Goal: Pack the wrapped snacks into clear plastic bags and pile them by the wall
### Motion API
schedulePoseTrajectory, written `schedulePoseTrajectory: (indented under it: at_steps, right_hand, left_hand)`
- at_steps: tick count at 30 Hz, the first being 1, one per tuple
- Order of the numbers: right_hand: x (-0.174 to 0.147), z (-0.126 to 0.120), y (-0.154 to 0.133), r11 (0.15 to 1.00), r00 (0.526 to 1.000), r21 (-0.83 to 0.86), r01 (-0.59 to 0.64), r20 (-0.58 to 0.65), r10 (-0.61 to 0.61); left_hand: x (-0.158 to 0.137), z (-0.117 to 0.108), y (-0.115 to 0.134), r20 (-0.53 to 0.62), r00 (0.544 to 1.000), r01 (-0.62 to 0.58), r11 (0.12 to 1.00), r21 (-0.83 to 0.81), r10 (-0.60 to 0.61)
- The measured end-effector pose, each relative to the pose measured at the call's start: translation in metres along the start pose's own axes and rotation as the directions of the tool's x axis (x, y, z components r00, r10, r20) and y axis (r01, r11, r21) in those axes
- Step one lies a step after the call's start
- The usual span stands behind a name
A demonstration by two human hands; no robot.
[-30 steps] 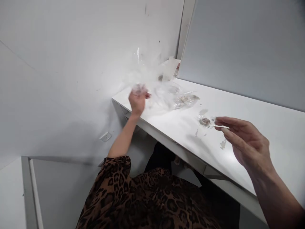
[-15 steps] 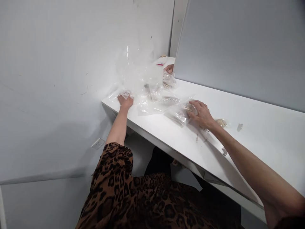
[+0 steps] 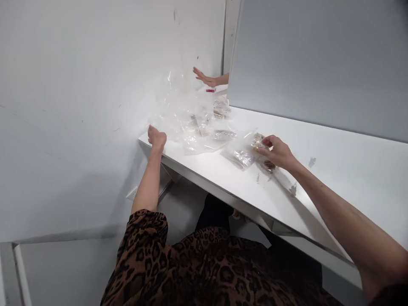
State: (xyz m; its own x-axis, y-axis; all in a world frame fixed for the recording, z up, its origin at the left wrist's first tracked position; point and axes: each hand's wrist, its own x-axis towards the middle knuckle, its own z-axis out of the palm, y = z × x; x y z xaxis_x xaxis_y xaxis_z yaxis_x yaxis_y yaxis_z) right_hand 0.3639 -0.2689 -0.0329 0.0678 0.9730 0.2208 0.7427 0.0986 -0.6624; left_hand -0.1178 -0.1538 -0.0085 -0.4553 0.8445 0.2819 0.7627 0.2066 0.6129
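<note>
My left hand [image 3: 157, 139] rests at the near left corner of the white table [image 3: 350, 178], fingers curled at the edge of a large crumpled clear plastic bag [image 3: 181, 106]. I cannot tell whether it grips the bag. My right hand [image 3: 276, 152] pinches a small clear packet [image 3: 259, 139] holding something brown, lifted slightly off the table. More small clear packets [image 3: 240, 155] lie just left of that hand. Another packet [image 3: 223, 134] lies by the big bag.
Another person's hand [image 3: 205, 79] reaches in past the grey divider panel [image 3: 318, 63] at the far end, above a small red item [image 3: 211, 90]. A white wall closes the left side, with a wall outlet [image 3: 131, 193] under the table. Small scraps [image 3: 292, 189] dot the tabletop.
My right hand came forward to the packets and lifted one. My left hand lowered the big bag onto the table corner and pulled back to its edge. The other person's hand rose.
</note>
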Motion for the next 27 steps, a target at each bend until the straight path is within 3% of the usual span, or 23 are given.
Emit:
schedulePoseTrajectory:
  at_steps: [3,5,7,9,11,13,22,27]
  right_hand:
    - [-0.015,-0.010,0.007,0.992,0.995,0.090,-0.089,-0.046,0.093]
    - [-0.025,-0.015,0.014,0.986,0.993,0.138,-0.098,-0.050,0.106]
    - [-0.034,-0.016,0.023,0.982,0.996,0.175,-0.076,-0.042,0.084]
    - [-0.041,-0.014,0.031,0.978,0.998,0.204,-0.037,-0.046,0.047]
    - [-0.045,-0.011,0.039,0.974,0.998,0.226,-0.002,-0.061,0.016]
    - [-0.049,-0.008,0.044,0.970,0.997,0.244,0.024,-0.076,-0.006]
    - [-0.061,-0.012,0.039,0.990,0.998,0.127,0.056,-0.006,-0.055]
    - [-0.063,-0.019,0.033,0.989,0.994,0.121,0.089,0.049,-0.096]
  left_hand:
    - [-0.037,-0.015,0.006,-0.131,0.990,0.032,0.990,-0.139,-0.051]
    - [-0.063,-0.016,0.017,-0.124,0.988,-0.111,0.987,-0.118,0.096]
    - [-0.082,-0.009,0.031,0.033,0.979,-0.200,0.979,-0.041,0.201]
    - [-0.089,0.006,0.045,0.243,0.951,-0.211,0.976,0.057,0.192]
    - [-0.081,0.025,0.059,0.374,0.916,-0.215,0.963,0.162,0.142]
    - [-0.065,0.046,0.073,0.414,0.904,-0.228,0.941,0.249,0.109]
    - [0.014,0.128,0.121,0.383,0.915,-0.268,0.903,0.335,0.129]
    - [0.054,0.158,0.127,0.345,0.905,-0.336,0.917,0.217,0.250]
